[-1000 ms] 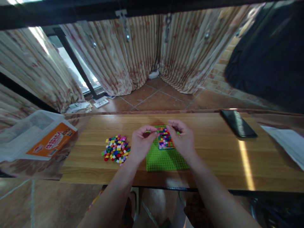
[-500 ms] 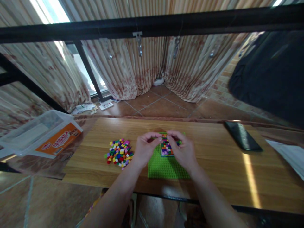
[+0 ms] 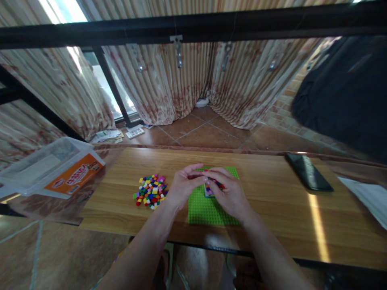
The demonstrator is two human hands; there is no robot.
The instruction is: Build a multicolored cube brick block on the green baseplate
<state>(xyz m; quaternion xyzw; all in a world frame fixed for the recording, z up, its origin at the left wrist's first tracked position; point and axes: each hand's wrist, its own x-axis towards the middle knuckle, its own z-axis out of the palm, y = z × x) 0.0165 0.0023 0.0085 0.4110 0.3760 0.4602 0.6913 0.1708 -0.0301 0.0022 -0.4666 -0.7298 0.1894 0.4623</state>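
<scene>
Leftmost, a clear plastic box (image 3: pixel 45 167) with an orange label is sitting off the end of the wooden table (image 3: pixel 272 209). Next, a loose pile of small coloured bricks (image 3: pixel 150 190) is lying on the table, just beside the left hand (image 3: pixel 183 187). That hand is resting at the left edge of the green baseplate (image 3: pixel 208 207), its fingers curled together; whether it is pinching a brick cannot be told. The right hand (image 3: pixel 228 193) is lying over the patch of mounted bricks (image 3: pixel 211 186) at the far part of the baseplate, fingers pressed down on it, not visibly closed on anything. By the look of it, only a small patch is being filled: most of the baseplate is showing bare green and many bricks are waiting in the pile. Farther right, a dark phone (image 3: pixel 308 172) and a white sheet (image 3: pixel 367 197) are lying well apart from the hands.
</scene>
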